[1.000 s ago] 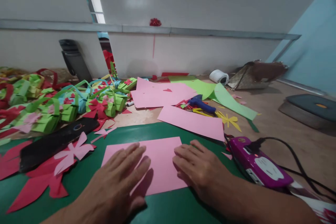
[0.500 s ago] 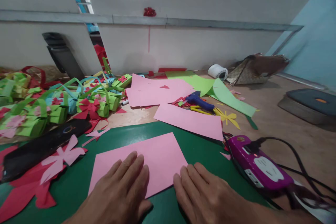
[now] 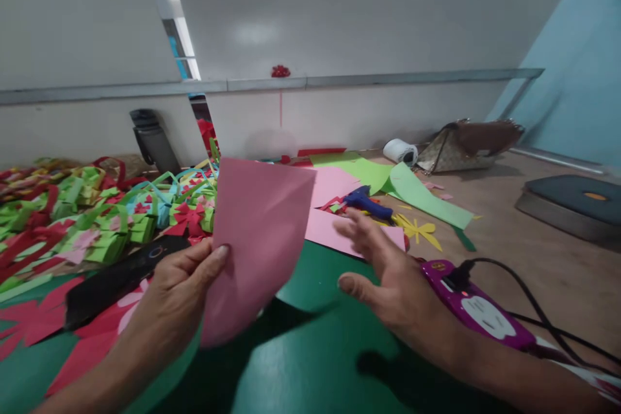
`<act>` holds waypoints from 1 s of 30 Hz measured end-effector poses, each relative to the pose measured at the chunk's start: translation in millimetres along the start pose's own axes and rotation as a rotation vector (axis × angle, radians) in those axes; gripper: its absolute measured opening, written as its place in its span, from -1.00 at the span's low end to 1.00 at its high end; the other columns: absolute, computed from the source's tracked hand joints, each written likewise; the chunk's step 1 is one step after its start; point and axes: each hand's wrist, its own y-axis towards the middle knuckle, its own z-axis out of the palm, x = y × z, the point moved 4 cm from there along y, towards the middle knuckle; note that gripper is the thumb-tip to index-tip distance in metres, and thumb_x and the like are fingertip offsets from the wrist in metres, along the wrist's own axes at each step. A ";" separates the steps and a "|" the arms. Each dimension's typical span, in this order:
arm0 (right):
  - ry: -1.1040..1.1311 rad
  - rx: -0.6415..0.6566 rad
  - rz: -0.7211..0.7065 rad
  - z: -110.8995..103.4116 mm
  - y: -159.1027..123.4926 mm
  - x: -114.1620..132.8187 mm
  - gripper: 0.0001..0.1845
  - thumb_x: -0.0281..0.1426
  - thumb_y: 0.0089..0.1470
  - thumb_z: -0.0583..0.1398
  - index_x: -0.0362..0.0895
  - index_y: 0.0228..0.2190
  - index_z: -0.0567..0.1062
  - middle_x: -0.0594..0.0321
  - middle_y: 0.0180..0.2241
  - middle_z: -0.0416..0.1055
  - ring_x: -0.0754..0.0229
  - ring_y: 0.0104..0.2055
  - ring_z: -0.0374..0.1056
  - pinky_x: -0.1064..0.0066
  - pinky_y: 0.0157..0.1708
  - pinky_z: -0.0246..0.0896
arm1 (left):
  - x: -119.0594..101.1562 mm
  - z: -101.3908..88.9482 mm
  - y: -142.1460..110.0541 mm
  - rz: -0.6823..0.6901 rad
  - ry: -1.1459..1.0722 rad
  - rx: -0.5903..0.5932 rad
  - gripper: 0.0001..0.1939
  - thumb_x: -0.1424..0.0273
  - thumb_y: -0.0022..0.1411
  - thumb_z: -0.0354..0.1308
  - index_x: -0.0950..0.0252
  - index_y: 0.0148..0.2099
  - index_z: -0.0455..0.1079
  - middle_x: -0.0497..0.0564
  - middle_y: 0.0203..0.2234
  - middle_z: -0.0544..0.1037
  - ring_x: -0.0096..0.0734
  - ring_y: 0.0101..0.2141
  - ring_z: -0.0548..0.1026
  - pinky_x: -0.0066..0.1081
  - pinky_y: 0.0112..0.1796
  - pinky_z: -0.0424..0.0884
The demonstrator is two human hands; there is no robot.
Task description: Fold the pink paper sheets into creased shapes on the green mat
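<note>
My left hand (image 3: 187,284) pinches the left edge of a pink paper sheet (image 3: 262,239) between thumb and fingers. The sheet is raised off the green mat (image 3: 286,362) and bends slightly. To its right, my right hand (image 3: 383,265) hangs in the air with thumb and fingers apart, holding nothing. Behind that hand lie another pink paper piece (image 3: 325,229) and a blue glue gun (image 3: 369,202). A larger pink sheet (image 3: 334,182) is partly hidden by the raised one.
Green paper baskets (image 3: 107,242), red paper flowers and a black phone (image 3: 121,275) cover the left. A purple power strip (image 3: 485,310) with black cords sits at right. Farther back are a grey bottle (image 3: 155,142), a handbag (image 3: 466,145) and a dark case (image 3: 572,207).
Both hands lay flat by the pink sheet on the mat. Now my left hand has lifted the sheet, and my right hand has risen away from it. The view has tilted upward.
</note>
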 end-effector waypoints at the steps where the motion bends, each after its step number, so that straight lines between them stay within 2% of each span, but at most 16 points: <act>1: 0.145 0.086 0.132 6.8 2.0 -8.6 0.01 0.05 -0.01 0.25 -0.14 0.28 -0.01 -0.13 0.18 0.23 -0.05 0.22 0.18 0.08 0.14 0.13 | 7.0 4.6 0.5 -0.111 -0.137 0.020 -0.76 0.26 0.03 0.31 0.30 -0.28 0.50 -0.03 -0.47 0.59 -0.41 -0.53 0.50 -0.53 -0.52 0.42; 3: 0.333 0.235 0.334 21.0 1.7 -18.6 0.03 0.07 -0.09 0.29 -0.24 0.23 0.10 -0.19 0.11 0.31 -0.05 0.14 0.28 0.14 0.08 0.20 | 21.7 17.7 -1.7 -0.287 -0.344 0.097 -0.69 0.29 -0.02 0.35 0.34 -0.23 0.49 0.04 -0.43 0.60 -0.32 -0.48 0.54 -0.45 -0.47 0.48; 4: 0.376 0.285 0.391 26.8 0.7 -19.8 -0.03 0.05 -0.09 0.30 -0.25 0.18 0.18 -0.16 0.06 0.36 -0.03 0.07 0.34 0.19 0.03 0.24 | 28.5 24.1 -3.7 -0.356 -0.418 0.137 -0.67 0.30 -0.02 0.36 0.36 -0.21 0.49 0.08 -0.41 0.61 -0.26 -0.46 0.56 -0.40 -0.44 0.50; 6: 0.402 0.356 0.414 36.1 -0.8 -15.5 -0.30 -0.05 -0.04 0.31 -0.23 0.02 0.38 0.01 -0.14 0.50 0.08 -0.13 0.43 0.30 -0.12 0.29 | 38.9 33.8 -8.0 -0.445 -0.520 0.199 -0.66 0.31 0.01 0.35 0.37 -0.17 0.48 0.14 -0.33 0.62 -0.17 -0.40 0.59 -0.31 -0.37 0.54; 8: 0.425 0.401 0.364 42.7 -0.7 -5.7 -0.59 -0.13 0.03 0.27 -0.21 -0.22 0.50 0.20 -0.40 0.50 0.24 -0.36 0.39 0.42 -0.31 0.25 | 44.1 38.9 -10.9 -0.479 -0.573 0.232 -0.64 0.36 0.05 0.34 0.37 -0.09 0.47 0.16 -0.26 0.62 -0.09 -0.30 0.60 -0.25 -0.29 0.55; 10: 0.430 0.418 0.344 47.1 0.2 2.0 -0.70 -0.19 0.05 0.24 -0.21 -0.44 0.49 0.30 -0.54 0.40 0.34 -0.51 0.26 0.49 -0.47 0.13 | 45.8 41.4 -12.6 -0.495 -0.612 0.254 -0.62 0.39 0.08 0.33 0.37 -0.03 0.45 0.17 -0.22 0.62 -0.04 -0.23 0.60 -0.22 -0.24 0.55; 12: 0.421 0.418 0.368 49.9 0.8 4.6 -0.75 -0.27 0.01 0.25 -0.20 -0.54 0.44 0.34 -0.59 0.35 0.38 -0.56 0.17 0.52 -0.55 0.03 | 46.0 42.1 -13.3 -0.510 -0.645 0.254 -0.59 0.38 0.09 0.33 0.37 -0.01 0.43 0.19 -0.21 0.61 -0.01 -0.20 0.59 -0.20 -0.23 0.55; 17: 0.402 0.444 0.415 53.4 -1.2 1.7 -0.84 -0.37 -0.14 0.26 -0.19 -0.59 0.42 0.32 -0.59 0.35 0.37 -0.55 0.16 0.50 -0.55 0.03 | 46.9 37.7 -12.5 -0.525 -0.632 0.204 -0.56 0.36 0.10 0.31 0.39 0.02 0.40 0.25 -0.17 0.60 0.03 -0.24 0.60 -0.15 -0.27 0.56; 21: 0.314 0.463 0.493 52.7 -4.4 2.6 -0.87 -0.44 -0.14 0.22 -0.16 -0.62 0.38 0.37 -0.67 0.32 0.38 -0.63 0.15 0.54 -0.65 -0.03 | 48.6 36.1 -10.9 -0.541 -0.604 0.202 -0.57 0.29 0.16 0.22 0.37 0.05 0.35 0.21 -0.23 0.62 -0.04 -0.31 0.61 -0.15 -0.30 0.56; 24: 0.330 0.532 0.490 55.4 -7.3 6.5 -0.86 -0.45 -0.12 0.20 -0.16 -0.64 0.37 0.38 -0.68 0.31 0.39 -0.64 0.15 0.55 -0.65 -0.02 | 45.2 36.9 -8.3 -0.501 -0.530 0.225 -0.57 0.24 0.22 0.13 0.34 0.08 0.32 0.15 -0.29 0.62 -0.10 -0.34 0.61 -0.18 -0.33 0.55; 26: 0.321 0.546 0.464 56.7 -8.3 6.9 -0.85 -0.49 -0.11 0.17 -0.15 -0.65 0.35 0.38 -0.67 0.31 0.39 -0.63 0.15 0.54 -0.63 -0.01 | 36.0 30.0 -4.1 -0.362 -0.324 0.196 -0.57 0.19 0.25 0.08 0.35 0.06 0.34 0.14 -0.31 0.62 -0.14 -0.35 0.60 -0.24 -0.36 0.54; 29: 0.296 0.474 0.451 54.6 -6.4 3.1 -0.96 -0.51 -0.07 0.16 -0.16 -0.51 0.41 0.39 -0.63 0.32 0.37 -0.59 0.21 0.52 -0.58 0.06 | 16.3 3.5 1.1 -0.107 0.058 0.054 -0.62 0.13 0.27 0.05 0.28 -0.03 0.42 0.05 -0.35 0.62 -0.24 -0.38 0.58 -0.39 -0.44 0.50; 30: 0.302 0.425 0.443 52.1 -4.5 1.7 -0.94 -0.50 -0.05 0.17 -0.17 -0.42 0.43 0.38 -0.60 0.34 0.35 -0.56 0.25 0.51 -0.54 0.10 | 12.5 -7.6 1.2 -0.068 0.107 0.005 -0.65 0.11 0.28 0.06 0.23 -0.06 0.44 -0.01 -0.38 0.61 -0.28 -0.41 0.57 -0.44 -0.48 0.48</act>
